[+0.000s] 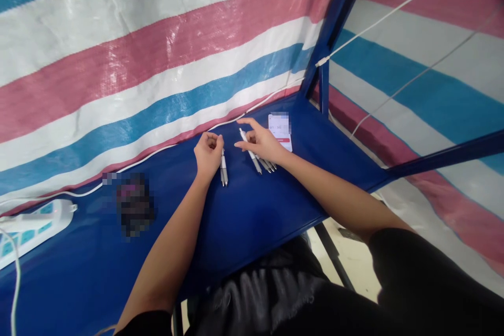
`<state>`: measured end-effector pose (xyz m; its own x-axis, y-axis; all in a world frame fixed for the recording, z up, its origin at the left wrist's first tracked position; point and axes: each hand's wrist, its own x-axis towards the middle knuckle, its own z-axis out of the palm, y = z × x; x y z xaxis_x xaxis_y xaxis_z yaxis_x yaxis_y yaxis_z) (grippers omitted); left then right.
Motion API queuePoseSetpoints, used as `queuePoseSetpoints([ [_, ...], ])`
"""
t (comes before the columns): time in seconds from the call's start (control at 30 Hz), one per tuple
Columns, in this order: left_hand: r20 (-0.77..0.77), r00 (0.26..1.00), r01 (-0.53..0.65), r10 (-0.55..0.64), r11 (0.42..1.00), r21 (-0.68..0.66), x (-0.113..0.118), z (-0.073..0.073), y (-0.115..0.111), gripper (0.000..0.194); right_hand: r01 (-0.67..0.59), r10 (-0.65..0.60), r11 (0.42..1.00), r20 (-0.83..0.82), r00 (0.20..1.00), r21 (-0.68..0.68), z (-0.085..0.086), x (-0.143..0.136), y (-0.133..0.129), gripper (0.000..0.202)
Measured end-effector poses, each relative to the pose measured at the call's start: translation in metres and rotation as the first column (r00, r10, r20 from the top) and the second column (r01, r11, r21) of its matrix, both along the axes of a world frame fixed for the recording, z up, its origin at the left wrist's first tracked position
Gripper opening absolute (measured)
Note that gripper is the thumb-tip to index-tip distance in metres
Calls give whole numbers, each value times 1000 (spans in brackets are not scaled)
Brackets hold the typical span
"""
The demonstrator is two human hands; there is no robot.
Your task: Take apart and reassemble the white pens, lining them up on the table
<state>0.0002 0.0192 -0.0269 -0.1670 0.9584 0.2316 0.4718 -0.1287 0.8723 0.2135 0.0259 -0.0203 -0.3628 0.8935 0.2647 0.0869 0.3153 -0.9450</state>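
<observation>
My left hand (208,156) is curled at the far part of the blue table, its thumb and fingertips together. Whether anything is between them cannot be made out. Right beside it, two or so white-and-grey pens (224,172) lie close together, tips toward me, their upper ends partly behind the hand. My right hand (263,142) hovers over another group, thumb and index finger spread apart. A white-and-grey pen (255,161) slants below the thumb, its top showing between thumb and index finger. Several more pens (270,166) lie side by side, partly covered by this hand.
A phone with a lit screen (282,143) lies beyond my right wrist. Left on the blue table (252,220) are a blurred dark object (136,207) and a white power strip (37,228). A white cable (147,156) follows the striped sheet (165,52). A blue frame post (323,81) stands right.
</observation>
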Motion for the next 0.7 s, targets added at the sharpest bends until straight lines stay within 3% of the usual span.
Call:
queuePoseSetpoints([
  [0.13,-37,999,36,-35,999,9,1,1,-2,16,-20,20,1000,21,1000,2,0,-1,0,43],
  [0.4,-191,970,160,-149,986,43,0,-6,2,19,-21,20,1000,58,998,10,3,0,-2,39],
  [0.57,-265,952,159,-150,987,11,1,-6,1,18,20,-21,1000,57,998,21,4,1,-2,54],
  [0.7,-291,946,152,-145,988,3,2,-3,0,14,12,-12,999,-20,1000,-36,1,-1,0,50],
])
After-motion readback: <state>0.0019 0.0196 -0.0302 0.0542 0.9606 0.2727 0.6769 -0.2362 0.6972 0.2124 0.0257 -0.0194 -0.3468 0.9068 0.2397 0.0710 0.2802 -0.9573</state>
